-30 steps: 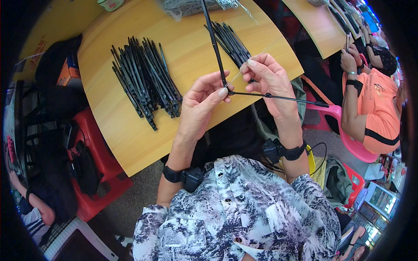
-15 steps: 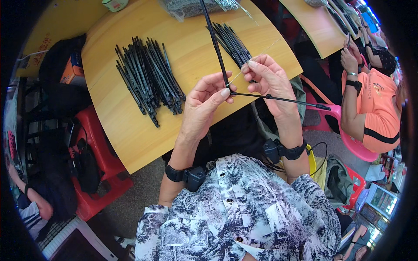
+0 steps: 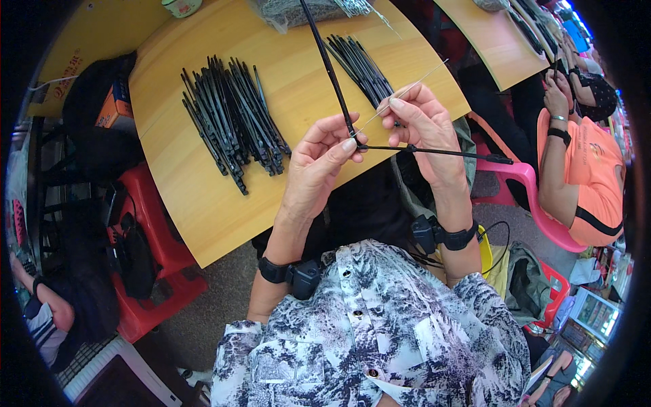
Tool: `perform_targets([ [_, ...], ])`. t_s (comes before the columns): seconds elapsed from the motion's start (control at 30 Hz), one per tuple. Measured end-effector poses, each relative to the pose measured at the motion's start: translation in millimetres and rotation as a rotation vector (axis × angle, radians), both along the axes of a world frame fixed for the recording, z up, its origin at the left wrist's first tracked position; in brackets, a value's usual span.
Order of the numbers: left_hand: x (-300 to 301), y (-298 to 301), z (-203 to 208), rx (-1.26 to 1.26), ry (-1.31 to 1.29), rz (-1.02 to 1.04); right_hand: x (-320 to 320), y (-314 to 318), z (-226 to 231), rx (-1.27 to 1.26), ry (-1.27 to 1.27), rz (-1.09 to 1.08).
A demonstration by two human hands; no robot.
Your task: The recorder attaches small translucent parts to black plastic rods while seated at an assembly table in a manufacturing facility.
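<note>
At the table's near edge, my left hand [image 3: 316, 154] pinches the joint of a black jointed rod [image 3: 332, 71] that looks like an umbrella rib. One long section points up and away from the joint. A thinner section [image 3: 458, 153] runs right, passing in front of my right palm. A thin, pale wire [image 3: 424, 76] slants from the joint up to the right. Thumb and fingertips of my right hand [image 3: 426, 129] are closed on that wire, and its free end sticks out beyond them. My left fingers partly hide the joint.
On the wooden table [image 3: 166, 183] lie a large pile of black rods [image 3: 234, 119] at left and a smaller bunch [image 3: 359, 68] behind my hands. A clear bag of thin wires [image 3: 291, 15] is at the far edge. A red stool [image 3: 156, 230] stands left; a co-worker in orange [image 3: 586, 163] sits right.
My right fingers have shifted slightly on the wire, and more of its free end now shows up to the right. The long rod section has tipped a little left.
</note>
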State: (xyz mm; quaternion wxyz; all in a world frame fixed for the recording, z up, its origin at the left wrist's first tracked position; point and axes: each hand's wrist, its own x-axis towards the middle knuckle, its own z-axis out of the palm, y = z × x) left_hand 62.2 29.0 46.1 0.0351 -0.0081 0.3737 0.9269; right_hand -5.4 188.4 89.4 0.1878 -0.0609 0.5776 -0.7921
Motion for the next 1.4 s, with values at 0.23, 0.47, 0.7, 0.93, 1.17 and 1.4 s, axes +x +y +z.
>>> perform_targets([
  [0.23,0.2,1.7,-0.7,-0.009,0.011,0.005,-5.6,5.8,-7.8,-0.010,-0.233,0.005],
  [0.47,1.1,0.8,1.0,-0.038,-0.011,-0.021,-1.7,3.3,-2.6,-0.058,-0.118,0.011],
  [0.7,2.3,3.5,3.2,0.028,-0.008,0.026,13.2,-3.0,8.2,0.055,0.048,-0.094],
  [0.93,-1.9,3.8,-2.9,-0.032,-0.120,0.106,24.5,-3.9,7.2,-0.029,-0.059,-0.064],
  [1.17,0.9,5.2,-5.0,-0.104,-0.195,0.144,31.8,1.6,11.1,0.062,-0.001,-0.045],
  [1.4,5.2,9.1,-0.2,-0.295,-0.119,0.036,19.1,15.6,14.1,0.156,0.003,-0.017],
])
